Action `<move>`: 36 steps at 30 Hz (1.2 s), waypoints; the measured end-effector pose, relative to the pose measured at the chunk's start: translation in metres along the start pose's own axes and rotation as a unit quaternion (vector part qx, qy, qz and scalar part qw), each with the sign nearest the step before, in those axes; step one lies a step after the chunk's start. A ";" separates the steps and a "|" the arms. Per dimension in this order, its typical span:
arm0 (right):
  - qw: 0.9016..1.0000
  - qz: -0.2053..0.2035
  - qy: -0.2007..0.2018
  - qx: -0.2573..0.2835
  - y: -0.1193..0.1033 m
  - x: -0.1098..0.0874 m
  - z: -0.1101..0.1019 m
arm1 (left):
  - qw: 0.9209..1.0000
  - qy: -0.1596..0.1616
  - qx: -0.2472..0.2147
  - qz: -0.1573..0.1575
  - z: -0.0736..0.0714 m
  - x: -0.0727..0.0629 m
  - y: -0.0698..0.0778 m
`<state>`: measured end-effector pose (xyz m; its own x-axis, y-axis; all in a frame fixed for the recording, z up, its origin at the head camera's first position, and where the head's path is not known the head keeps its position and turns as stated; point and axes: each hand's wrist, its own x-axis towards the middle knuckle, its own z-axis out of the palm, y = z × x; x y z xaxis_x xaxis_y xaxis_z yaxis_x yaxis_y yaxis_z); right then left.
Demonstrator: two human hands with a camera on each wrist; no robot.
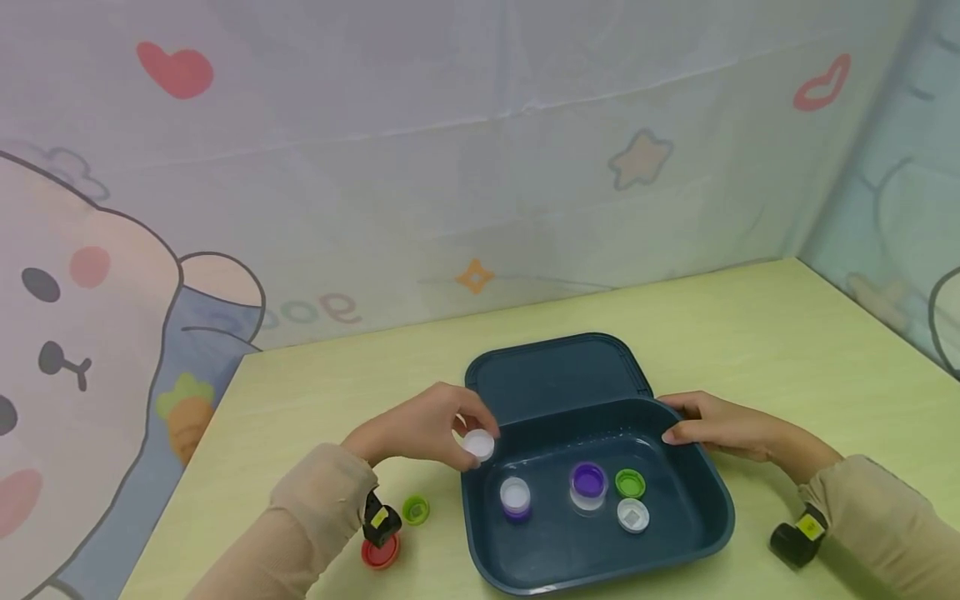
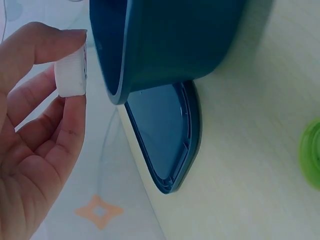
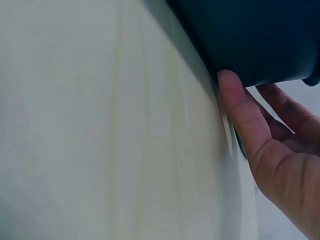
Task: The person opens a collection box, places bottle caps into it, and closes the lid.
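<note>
White cap (image 1: 479,446) pinched in left hand (image 1: 429,427), near the far left corner of the box (image 1: 558,542). Box's long axis runs roughly left to right. Right hand (image 1: 731,427) grips the far right corner, well apart from cap; left nearer.

Tray (image 2: 175,45) cut by left-wrist view's top edge; red piece (image 1: 384,557) partly hidden behind wrist camera (image 1: 382,520).

Our L arm (image 1: 315,492) & R arm (image 1: 877,500) are stretched fwd, angled in twd each other. We've got L hand (image 1: 438,427) in a pinch, thumb (image 2: 57,45) opp. bent fingers (image 2: 74,122); R hand (image 1: 726,427), well apart from L, grips w/ thumb set off from fingers.
</note>
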<state>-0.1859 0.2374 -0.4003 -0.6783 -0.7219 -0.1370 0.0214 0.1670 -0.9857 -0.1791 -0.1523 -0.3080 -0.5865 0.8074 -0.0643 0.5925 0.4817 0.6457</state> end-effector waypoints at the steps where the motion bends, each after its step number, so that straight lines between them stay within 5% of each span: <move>1: 1.000 0.000 -0.001 0.001 0.000 0.000 0.000 | 1.000 -0.006 0.001 -0.001 0.001 0.001 0.001; 18: 1.000 -0.004 -0.005 0.006 0.001 -0.001 -0.001 | 0.997 -0.065 0.047 0.011 0.012 0.020 0.012; 36: 1.000 0.000 0.000 0.003 -0.002 -0.002 -0.003 | 0.981 -0.164 0.100 -0.003 0.019 0.047 0.023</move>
<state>-0.1865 0.2407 -0.3982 -0.6780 -0.7223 -0.1365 0.0251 0.1628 -0.9863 -0.1827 -0.0963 -0.3109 -0.4008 0.8548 -0.3296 0.7056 0.5175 0.4841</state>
